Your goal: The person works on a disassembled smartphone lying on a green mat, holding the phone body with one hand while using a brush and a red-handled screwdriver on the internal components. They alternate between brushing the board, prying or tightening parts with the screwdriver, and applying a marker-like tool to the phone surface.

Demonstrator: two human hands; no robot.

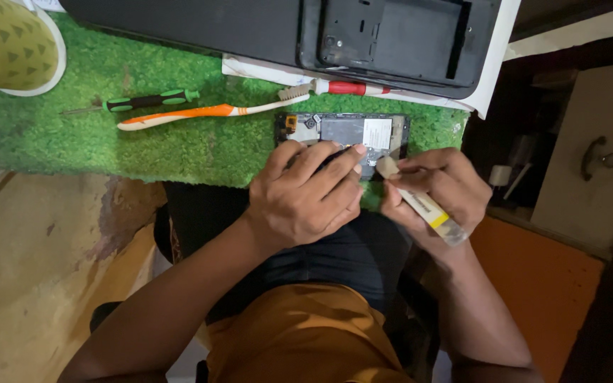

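An opened phone [352, 132] with its circuit board bare lies at the near edge of a green turf mat [108, 142]. My left hand [306, 195] presses down on the phone's near part, fingers spread over it. My right hand [438, 188] grips a small cream tube with a yellow band [420, 202], its tip touching the phone's right end. The lower half of the phone is hidden under my hands.
On the mat lie an orange-and-white toothbrush [207, 113], a green-handled screwdriver [147, 101] and a red-and-white tool [345, 88]. A black phone back shell [391, 39] rests on a dark slab behind. A yellow patterned cup [12, 42] stands at far left. A cabinet door [590, 156] is at right.
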